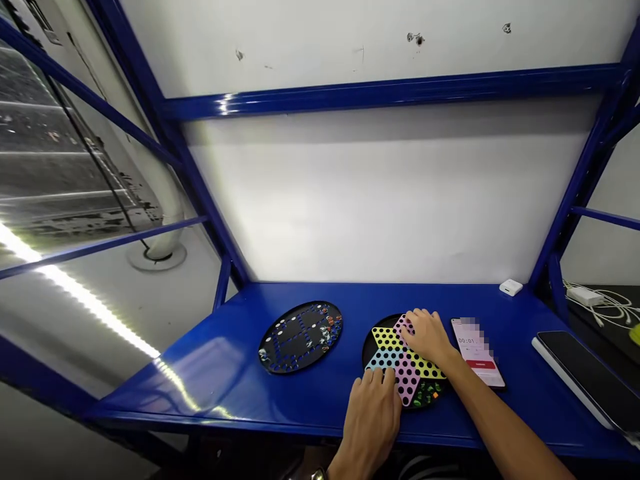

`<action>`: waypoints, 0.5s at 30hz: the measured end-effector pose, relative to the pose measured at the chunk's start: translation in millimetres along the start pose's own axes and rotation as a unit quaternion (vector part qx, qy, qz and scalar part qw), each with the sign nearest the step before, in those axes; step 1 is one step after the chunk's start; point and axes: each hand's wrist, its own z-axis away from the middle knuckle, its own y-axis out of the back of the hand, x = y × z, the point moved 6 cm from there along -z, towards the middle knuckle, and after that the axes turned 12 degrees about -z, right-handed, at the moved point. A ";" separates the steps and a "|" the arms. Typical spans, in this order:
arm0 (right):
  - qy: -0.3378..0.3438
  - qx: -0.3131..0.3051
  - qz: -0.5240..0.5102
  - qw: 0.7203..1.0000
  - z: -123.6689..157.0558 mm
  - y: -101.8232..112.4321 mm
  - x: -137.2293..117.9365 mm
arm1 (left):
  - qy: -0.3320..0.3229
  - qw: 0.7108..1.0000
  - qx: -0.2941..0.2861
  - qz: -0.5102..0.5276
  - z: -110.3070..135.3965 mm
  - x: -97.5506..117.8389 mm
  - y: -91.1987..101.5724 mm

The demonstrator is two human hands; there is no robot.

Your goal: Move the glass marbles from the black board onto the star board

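Observation:
A star-shaped set of perforated panels lies over a round black tray (pixel 367 347); its diamond-shaped panels are yellow (pixel 386 339), light blue (pixel 383 359) and pink (pixel 407 379). My left hand (pixel 373 407) is at the near left side, its curled fingers pressed on the edge of the light-blue panel. Over the upper right part of the star lies my right hand (pixel 425 335), fingers bent and thumb beside the upper pink panel (pixel 404 324). The palm hides whatever is under it. Small green pieces (pixel 425 392) and an orange one (pixel 435 395) show in the tray's near right part.
Left on the blue table (pixel 225 373) is a second round black tray (pixel 300 343) with slots and small pieces. A phone (pixel 477 353) with a timer lies right of my right hand. Farther right are a white case (pixel 511 287), a dark-topped slab (pixel 590 373) and white cables (pixel 613 303).

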 end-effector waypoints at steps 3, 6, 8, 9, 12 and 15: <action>-0.003 -0.008 -0.002 1.000 0.4 -1.8 0.4 | 0.004 1.000 -0.003 0.005 0.1 0.3 -3.1; 0.000 -0.004 -0.003 1.000 0.1 -3.6 1.1 | 0.004 1.000 0.006 0.015 1.0 1.2 -5.4; 0.004 0.000 -0.003 1.000 -0.1 -4.1 1.1 | 0.003 1.000 0.015 0.026 1.5 1.3 -6.4; 0.006 0.001 -0.004 1.000 -0.1 -4.3 1.1 | 0.003 0.999 0.018 0.032 1.6 1.2 -6.7; 0.008 -0.001 -0.005 1.000 0.1 -4.5 1.1 | 0.001 0.999 0.024 0.043 1.1 0.2 -7.9; 0.012 0.002 -0.007 1.000 0.6 -3.7 0.0 | -0.010 0.999 0.010 0.044 -1.3 -1.3 -10.0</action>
